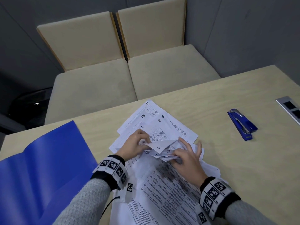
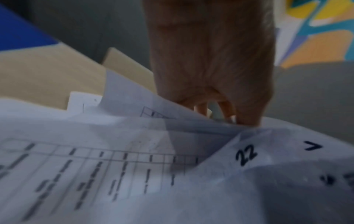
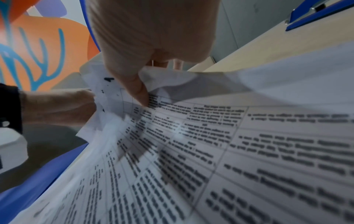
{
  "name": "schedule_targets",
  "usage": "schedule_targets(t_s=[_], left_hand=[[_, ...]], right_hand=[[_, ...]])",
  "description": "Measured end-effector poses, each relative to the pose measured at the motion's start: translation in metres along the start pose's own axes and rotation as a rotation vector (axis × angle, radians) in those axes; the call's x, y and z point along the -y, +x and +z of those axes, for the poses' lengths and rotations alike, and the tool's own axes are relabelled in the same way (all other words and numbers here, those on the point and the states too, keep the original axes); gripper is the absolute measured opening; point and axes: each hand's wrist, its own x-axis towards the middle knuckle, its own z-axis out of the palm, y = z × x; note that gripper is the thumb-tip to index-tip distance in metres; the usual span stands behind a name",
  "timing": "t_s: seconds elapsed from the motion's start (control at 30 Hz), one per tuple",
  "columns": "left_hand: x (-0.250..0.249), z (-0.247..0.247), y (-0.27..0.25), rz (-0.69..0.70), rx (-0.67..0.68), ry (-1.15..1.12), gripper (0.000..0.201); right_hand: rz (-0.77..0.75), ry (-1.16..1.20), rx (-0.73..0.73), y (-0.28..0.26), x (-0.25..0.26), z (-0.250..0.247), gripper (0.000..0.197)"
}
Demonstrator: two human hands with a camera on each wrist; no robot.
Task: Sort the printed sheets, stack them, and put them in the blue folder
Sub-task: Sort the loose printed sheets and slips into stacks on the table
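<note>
A loose pile of printed sheets (image 1: 164, 181) with handwritten numbers covers the middle of the table. More numbered sheets (image 1: 155, 120) fan out behind it. My left hand (image 1: 138, 144) pinches the lifted corner of one sheet (image 1: 158, 146); in the left wrist view its fingertips (image 2: 247, 119) close on the paper's (image 2: 134, 151) edge. My right hand (image 1: 183, 155) grips a bunch of curled sheet corners; its thumb (image 3: 140, 94) presses on a printed page (image 3: 210, 151). The blue folder (image 1: 43, 169) lies open at the left.
A blue stapler (image 1: 242, 125) lies on the table at the right. A metal socket panel (image 1: 290, 109) is set into the table at the far right edge. Two beige seats (image 1: 129, 78) stand beyond the far table edge.
</note>
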Motion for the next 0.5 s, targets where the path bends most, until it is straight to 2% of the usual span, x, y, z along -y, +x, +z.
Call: schedule_targets(t_s=[0.03,0.1,0.17,0.2,0.23,0.3,0.4,0.5], left_hand=[[-0.002,-0.002,0.001,-0.057,0.063,-0.138,0.018],[-0.008,-0.007,0.003,-0.166,0.126,-0.319,0.048],[-0.014,-0.01,0.009,-0.276,0.093,-0.354,0.069],[-0.014,-0.009,0.012,-0.296,0.036,-0.327,0.067],[-0.011,-0.006,0.017,-0.288,-0.048,-0.248,0.056],[-0.006,0.0,0.022,-0.284,-0.173,-0.038,0.023],[0.0,0.008,0.024,-0.294,-0.16,0.1,0.044],[0.002,0.013,0.021,-0.248,-0.222,0.205,0.032]], right_hand=[[-0.011,-0.025,-0.002,0.004,0.0,-0.001,0.009],[-0.035,-0.063,0.014,0.011,-0.001,-0.003,0.012],[-0.049,-0.065,0.056,0.017,-0.002,-0.004,0.019],[-0.052,-0.051,0.086,0.02,-0.003,-0.005,0.019],[-0.053,-0.038,0.111,0.021,-0.004,-0.005,0.016],[-0.055,-0.021,0.139,0.022,-0.005,-0.006,0.012],[-0.059,0.016,0.133,0.017,-0.005,-0.005,0.013],[-0.079,0.034,0.098,0.007,-0.005,-0.002,0.013]])
